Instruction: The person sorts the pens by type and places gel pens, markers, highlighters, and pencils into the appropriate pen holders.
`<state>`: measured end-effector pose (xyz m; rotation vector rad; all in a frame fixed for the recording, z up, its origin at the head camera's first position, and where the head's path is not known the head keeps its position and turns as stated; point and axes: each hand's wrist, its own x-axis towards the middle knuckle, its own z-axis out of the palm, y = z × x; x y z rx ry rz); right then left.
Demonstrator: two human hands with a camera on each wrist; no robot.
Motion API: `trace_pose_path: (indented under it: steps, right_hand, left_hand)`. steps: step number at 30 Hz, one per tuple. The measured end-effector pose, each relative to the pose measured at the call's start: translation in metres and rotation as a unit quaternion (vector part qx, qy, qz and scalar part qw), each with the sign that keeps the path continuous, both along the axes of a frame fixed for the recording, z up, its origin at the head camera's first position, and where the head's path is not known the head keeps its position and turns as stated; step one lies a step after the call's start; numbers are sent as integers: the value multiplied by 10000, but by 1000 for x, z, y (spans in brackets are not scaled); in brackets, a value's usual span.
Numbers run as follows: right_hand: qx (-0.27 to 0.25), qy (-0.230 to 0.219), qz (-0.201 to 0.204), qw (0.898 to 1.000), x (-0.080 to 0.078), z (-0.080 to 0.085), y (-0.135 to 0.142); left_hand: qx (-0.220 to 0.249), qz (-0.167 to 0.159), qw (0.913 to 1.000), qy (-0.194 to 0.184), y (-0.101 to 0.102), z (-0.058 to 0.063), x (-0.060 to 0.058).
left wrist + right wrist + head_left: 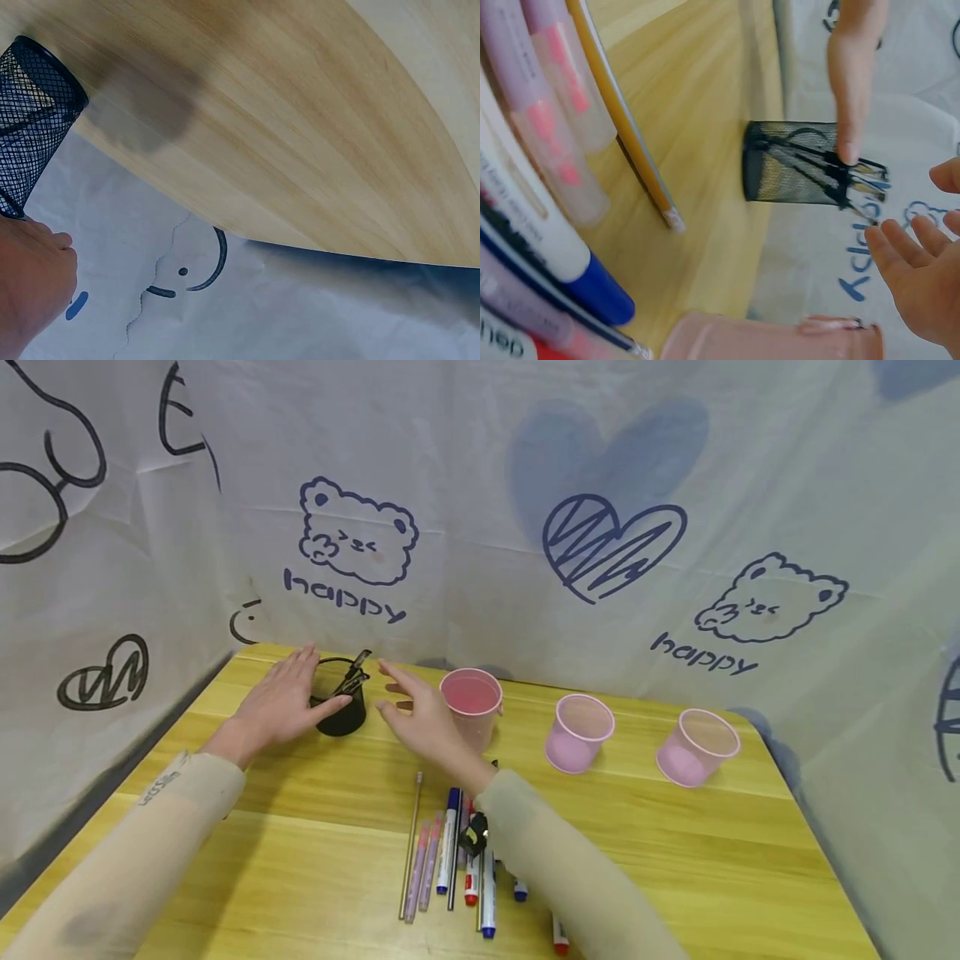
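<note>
My left hand is at a black mesh pen holder on the left of the table. Its thumb crosses the near side at the rim and its fingers lie along the left side. Several slim dark items lean inside the holder, their exact kind unclear. To the right of it, my right hand hovers with its fingers parted, holding nothing. In the right wrist view the right fingertips are near the ends of the dark items, seemingly apart from them. The left wrist view catches only part of the left hand beside the mesh.
A pink bucket stands just behind my right hand, with two pink mesh cups farther right. Before me lie whiteboard markers, highlighters and a pencil. A drawn-on white cloth hangs behind the table.
</note>
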<state>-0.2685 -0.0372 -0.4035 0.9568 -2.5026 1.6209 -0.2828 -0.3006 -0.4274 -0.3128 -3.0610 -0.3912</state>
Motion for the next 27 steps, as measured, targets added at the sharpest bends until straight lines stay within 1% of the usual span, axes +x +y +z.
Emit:
trace_pose_path:
  steps: [5, 8, 14, 20, 25, 27]
  right_hand:
    - [-370, 19, 64, 9993, 11, 10, 17]
    - [-577, 78, 34, 9983, 16, 14, 27]
    - [-904, 74, -31, 9959, 25, 15, 47]
    - [-963, 25, -163, 9952, 34, 12, 70]
    - [-772, 321, -327, 9960, 41, 5, 89]
    - [-693, 355, -380, 9962, 43, 1, 97]
  left_hand:
    - [6, -2, 10000, -20, -1, 1, -1]
    - [4, 2, 10000, -27, -2, 1, 0]
    - [-32, -44, 10000, -22, -2, 2, 0]
    - [-78, -64, 9999, -81, 0, 4, 0]
    - [-65, -72, 9999, -51, 0, 3, 1]
    - [-40, -92, 9999, -27, 1, 2, 1]
